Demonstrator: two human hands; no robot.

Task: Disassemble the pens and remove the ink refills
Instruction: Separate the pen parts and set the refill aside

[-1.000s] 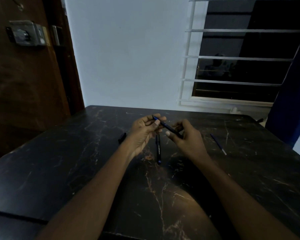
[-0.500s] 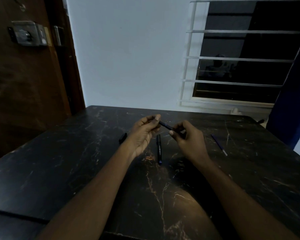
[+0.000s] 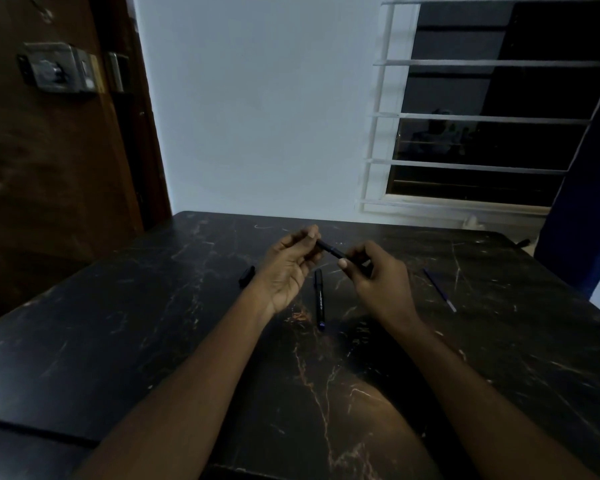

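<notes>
Pen not yet apart: left hand pinches one end, right hand grips the other. One refill lies toward the table's right edge; another pen awaits.

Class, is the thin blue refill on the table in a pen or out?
Out: the refill lies alone on the table, no barrel round it.

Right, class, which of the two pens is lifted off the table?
The pen held at its ends by the left hand and right hand. The other pen lies flat on the table between the hands.
</notes>
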